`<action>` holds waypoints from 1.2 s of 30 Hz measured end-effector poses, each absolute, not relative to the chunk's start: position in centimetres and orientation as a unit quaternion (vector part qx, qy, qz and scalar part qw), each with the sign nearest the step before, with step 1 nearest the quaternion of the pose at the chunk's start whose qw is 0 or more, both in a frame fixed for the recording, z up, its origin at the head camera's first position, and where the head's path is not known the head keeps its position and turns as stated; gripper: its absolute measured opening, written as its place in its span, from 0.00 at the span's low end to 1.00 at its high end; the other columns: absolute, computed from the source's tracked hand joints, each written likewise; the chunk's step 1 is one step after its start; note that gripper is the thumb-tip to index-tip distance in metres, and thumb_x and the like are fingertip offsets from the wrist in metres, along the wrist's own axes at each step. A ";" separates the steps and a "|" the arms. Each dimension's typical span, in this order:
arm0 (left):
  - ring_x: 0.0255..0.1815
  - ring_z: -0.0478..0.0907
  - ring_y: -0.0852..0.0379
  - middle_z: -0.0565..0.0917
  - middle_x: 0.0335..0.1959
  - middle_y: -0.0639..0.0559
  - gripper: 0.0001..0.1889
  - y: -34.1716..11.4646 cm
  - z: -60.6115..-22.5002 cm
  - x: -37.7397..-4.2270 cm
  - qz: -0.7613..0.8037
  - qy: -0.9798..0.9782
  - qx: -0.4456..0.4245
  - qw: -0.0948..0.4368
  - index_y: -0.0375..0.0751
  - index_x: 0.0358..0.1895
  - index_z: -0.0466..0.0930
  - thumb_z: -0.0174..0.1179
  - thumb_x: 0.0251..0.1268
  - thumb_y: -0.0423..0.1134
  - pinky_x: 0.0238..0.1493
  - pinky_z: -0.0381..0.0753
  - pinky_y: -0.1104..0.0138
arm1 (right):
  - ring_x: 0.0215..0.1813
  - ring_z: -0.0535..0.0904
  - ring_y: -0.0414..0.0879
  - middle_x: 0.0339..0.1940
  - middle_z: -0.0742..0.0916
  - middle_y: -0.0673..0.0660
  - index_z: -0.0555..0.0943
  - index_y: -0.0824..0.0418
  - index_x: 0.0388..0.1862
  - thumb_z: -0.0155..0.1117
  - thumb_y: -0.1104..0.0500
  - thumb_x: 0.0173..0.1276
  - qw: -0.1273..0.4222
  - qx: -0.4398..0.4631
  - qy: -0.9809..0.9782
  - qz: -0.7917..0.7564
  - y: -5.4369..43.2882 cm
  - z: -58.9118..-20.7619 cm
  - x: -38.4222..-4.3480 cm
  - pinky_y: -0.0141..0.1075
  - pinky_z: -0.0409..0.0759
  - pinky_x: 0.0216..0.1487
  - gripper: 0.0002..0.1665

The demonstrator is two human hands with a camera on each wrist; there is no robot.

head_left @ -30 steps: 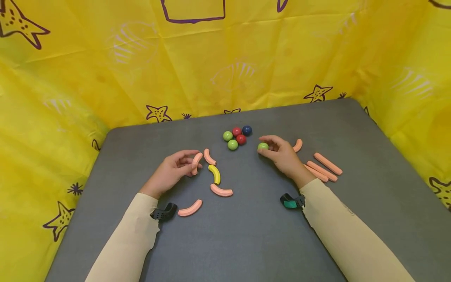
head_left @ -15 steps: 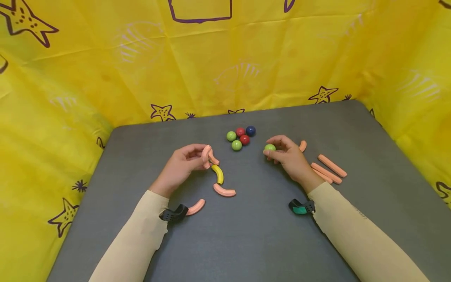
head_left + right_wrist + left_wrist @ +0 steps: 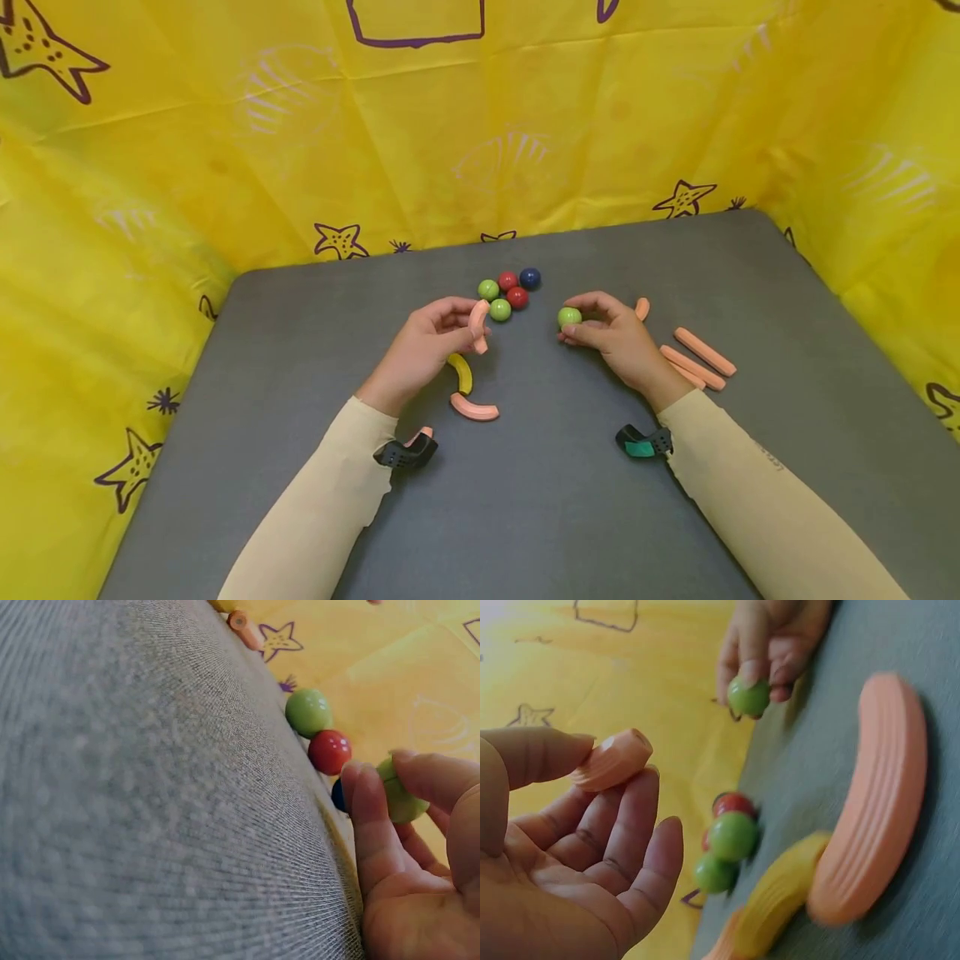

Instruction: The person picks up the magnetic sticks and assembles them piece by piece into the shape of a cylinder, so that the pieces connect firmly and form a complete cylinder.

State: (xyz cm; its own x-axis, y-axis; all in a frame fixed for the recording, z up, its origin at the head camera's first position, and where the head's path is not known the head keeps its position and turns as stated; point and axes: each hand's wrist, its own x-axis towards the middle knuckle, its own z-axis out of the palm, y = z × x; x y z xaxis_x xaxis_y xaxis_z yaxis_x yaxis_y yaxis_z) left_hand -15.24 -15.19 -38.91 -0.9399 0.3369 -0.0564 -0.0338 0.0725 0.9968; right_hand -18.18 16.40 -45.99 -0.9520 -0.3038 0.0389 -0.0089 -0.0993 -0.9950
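My left hand (image 3: 427,342) pinches a curved salmon-pink ridged piece (image 3: 477,321) between thumb and fingers, raised above the table. In the left wrist view the held piece (image 3: 615,760) shows a hole in its end. My right hand (image 3: 611,333) holds a glossy green ball (image 3: 568,317) by thumb and fingertips. Below the left hand lie a yellow curved piece (image 3: 462,375) and a pink curved piece (image 3: 475,407), end to end. Another pink piece (image 3: 721,943) adjoins the yellow one in the left wrist view; in the head view the left hand hides it.
Several balls cluster between the hands, green (image 3: 499,310), red (image 3: 517,297) and blue (image 3: 530,278). Straight pink sticks (image 3: 705,352) and a partly hidden short piece (image 3: 642,308) lie by the right hand. A yellow patterned cloth (image 3: 420,150) surrounds the grey table (image 3: 540,500).
My left hand has moved right with the pink piece, toward the ball cluster, covering a pink piece on the table. The right hand keeps the green ball, shifted only slightly.
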 end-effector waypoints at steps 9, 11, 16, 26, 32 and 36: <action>0.47 0.87 0.43 0.87 0.46 0.36 0.19 -12.4 -41.7 -14.7 0.669 0.711 0.094 0.197 0.30 0.67 0.80 0.67 0.81 0.36 0.47 0.88 0.56 | 0.44 0.86 0.46 0.55 0.85 0.67 0.81 0.70 0.65 0.74 0.67 0.76 0.072 -0.132 0.732 -0.665 16.5 -45.6 -18.1 0.33 0.84 0.47 0.22; 0.48 0.87 0.43 0.88 0.46 0.39 0.19 -12.0 -42.0 -14.5 0.666 0.710 0.087 0.210 0.32 0.68 0.81 0.66 0.81 0.37 0.43 0.89 0.58 | 0.45 0.86 0.46 0.56 0.85 0.67 0.81 0.70 0.66 0.74 0.67 0.77 0.076 -0.132 0.735 -0.661 16.5 -45.6 -18.1 0.33 0.83 0.49 0.22; 0.46 0.87 0.46 0.89 0.42 0.42 0.18 -11.5 -42.6 -14.1 0.640 0.735 0.101 0.199 0.34 0.68 0.82 0.65 0.82 0.36 0.37 0.87 0.60 | 0.47 0.87 0.46 0.57 0.85 0.68 0.81 0.70 0.66 0.73 0.67 0.77 0.087 -0.132 0.732 -0.663 16.5 -45.7 -18.2 0.33 0.84 0.51 0.22; 0.34 0.83 0.48 0.89 0.34 0.48 0.13 -11.3 -42.5 -13.7 0.558 0.809 0.092 0.158 0.45 0.59 0.84 0.67 0.82 0.46 0.24 0.86 0.56 | 0.45 0.86 0.50 0.54 0.86 0.63 0.83 0.65 0.66 0.76 0.63 0.76 0.116 -0.133 0.740 -0.649 16.2 -45.6 -17.8 0.34 0.83 0.47 0.23; 0.36 0.85 0.53 0.88 0.30 0.52 0.13 -11.2 -42.5 -13.8 0.529 0.832 0.101 0.131 0.41 0.61 0.86 0.67 0.81 0.41 0.37 0.85 0.62 | 0.44 0.85 0.52 0.55 0.85 0.63 0.84 0.63 0.65 0.77 0.62 0.75 0.137 -0.146 0.737 -0.645 15.9 -45.4 -17.5 0.35 0.83 0.45 0.23; 0.36 0.85 0.54 0.88 0.30 0.52 0.13 -11.2 -42.6 -13.8 0.525 0.836 0.099 0.127 0.39 0.59 0.86 0.69 0.80 0.41 0.39 0.86 0.63 | 0.44 0.85 0.52 0.54 0.85 0.64 0.83 0.64 0.64 0.77 0.64 0.75 0.145 -0.159 0.732 -0.647 15.6 -45.4 -17.2 0.36 0.83 0.44 0.22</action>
